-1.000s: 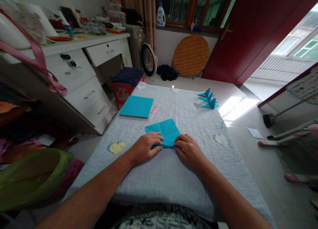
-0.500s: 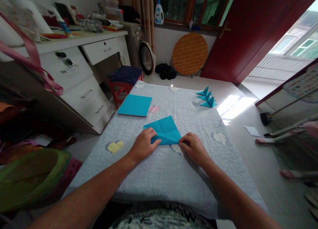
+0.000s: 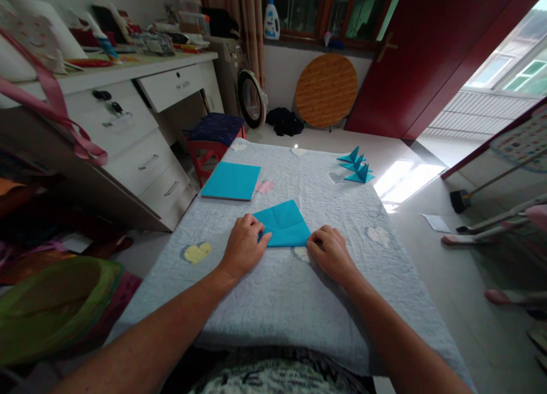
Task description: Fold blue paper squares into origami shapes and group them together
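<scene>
A creased sheet of blue origami paper (image 3: pixel 284 222) lies on the cloth-covered table, its near edge folded straight toward me. My left hand (image 3: pixel 245 243) pinches the paper's left corner, thumb along the near edge. At the right corner, the fingers of my right hand (image 3: pixel 331 248) are closed on the paper's tip. Beyond the left hand sits a flat stack of blue paper (image 3: pixel 232 181). Several folded blue paper pieces with upright points (image 3: pixel 358 167) stand in a row near the table's far right corner.
The table is covered by a pale quilted cloth (image 3: pixel 273 303). To the left are a white desk (image 3: pixel 123 126) with drawers and a green-lined bin (image 3: pixel 55 308). A stool (image 3: pixel 213 134) stands beyond the table's far left corner. A broom (image 3: pixel 461 200) is at right.
My left hand has shifted slightly left and its thumb has drawn back along the near edge. The paper's near part lies flatter. My right hand stays at the right corner.
</scene>
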`<state>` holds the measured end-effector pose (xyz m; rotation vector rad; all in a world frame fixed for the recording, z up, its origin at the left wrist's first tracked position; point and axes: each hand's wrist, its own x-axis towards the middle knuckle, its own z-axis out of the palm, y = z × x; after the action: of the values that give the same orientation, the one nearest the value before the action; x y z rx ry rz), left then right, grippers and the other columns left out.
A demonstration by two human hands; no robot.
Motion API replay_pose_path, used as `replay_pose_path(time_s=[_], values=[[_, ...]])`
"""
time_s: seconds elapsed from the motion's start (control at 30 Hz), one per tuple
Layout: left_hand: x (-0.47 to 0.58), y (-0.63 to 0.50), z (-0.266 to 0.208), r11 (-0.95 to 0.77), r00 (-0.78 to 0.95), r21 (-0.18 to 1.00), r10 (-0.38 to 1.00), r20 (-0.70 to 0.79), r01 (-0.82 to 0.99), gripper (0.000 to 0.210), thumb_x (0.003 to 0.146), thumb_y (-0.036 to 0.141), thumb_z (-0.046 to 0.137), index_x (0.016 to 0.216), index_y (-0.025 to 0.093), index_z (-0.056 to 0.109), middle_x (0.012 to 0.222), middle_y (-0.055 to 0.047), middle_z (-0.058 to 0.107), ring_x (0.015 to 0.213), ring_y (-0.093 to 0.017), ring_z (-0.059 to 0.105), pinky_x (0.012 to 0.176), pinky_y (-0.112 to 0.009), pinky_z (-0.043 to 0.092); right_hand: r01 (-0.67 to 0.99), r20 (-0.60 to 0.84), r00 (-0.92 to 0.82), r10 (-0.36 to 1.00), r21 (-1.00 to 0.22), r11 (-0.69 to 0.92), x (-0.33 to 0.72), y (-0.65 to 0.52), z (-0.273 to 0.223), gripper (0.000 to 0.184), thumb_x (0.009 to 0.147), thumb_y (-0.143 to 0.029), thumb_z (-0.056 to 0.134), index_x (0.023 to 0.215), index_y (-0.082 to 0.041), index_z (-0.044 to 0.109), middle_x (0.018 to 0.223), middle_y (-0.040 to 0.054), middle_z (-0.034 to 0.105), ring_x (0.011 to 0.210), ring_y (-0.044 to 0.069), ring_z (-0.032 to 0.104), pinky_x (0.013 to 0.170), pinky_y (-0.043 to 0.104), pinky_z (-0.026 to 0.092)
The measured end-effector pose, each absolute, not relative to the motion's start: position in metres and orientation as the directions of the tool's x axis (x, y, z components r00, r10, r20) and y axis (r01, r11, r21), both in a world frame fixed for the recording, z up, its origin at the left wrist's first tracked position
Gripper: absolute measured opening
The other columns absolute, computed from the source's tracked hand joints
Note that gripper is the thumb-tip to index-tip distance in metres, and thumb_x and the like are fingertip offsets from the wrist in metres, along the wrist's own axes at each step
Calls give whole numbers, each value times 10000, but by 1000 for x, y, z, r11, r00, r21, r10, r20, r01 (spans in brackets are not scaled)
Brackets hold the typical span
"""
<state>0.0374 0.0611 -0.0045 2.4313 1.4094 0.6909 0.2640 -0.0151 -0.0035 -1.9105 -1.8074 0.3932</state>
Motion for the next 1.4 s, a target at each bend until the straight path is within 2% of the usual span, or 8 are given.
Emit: replay_pose_path(time_s=[0.3,0.8,1.4], values=[[38,62,-4,-473,396,371,879,267,799,187,839,312,670,709,189,616,905,-72,549,920,-260,533,836,-416,480,879,187,88,978,-478,13,260,-15,-6,182,859,-194,584,688,-202,646,789,52,605,791,204,518,733,347,323],[41,64,-6,-457,380,330,884,273,826,183,857,308,636,715,197,608,908,-80,562,938,-270,517,845,-434,466,884,181,87,980,-467,8,261,-13,-9,187,866,-226,613,681,-209,637,795,50,618,802,217,520,732,348,307],[44,61,2,-309,287,332,951,115,891,128,881,321,600,854,197,613,1046,-108,561,1054,-327,489,880,-467,410,878,151,100,983,-479,-15,261,-13,-5,189,858,-227,617,674,-205,651,797,54,630,802,213,524,735,348,316]])
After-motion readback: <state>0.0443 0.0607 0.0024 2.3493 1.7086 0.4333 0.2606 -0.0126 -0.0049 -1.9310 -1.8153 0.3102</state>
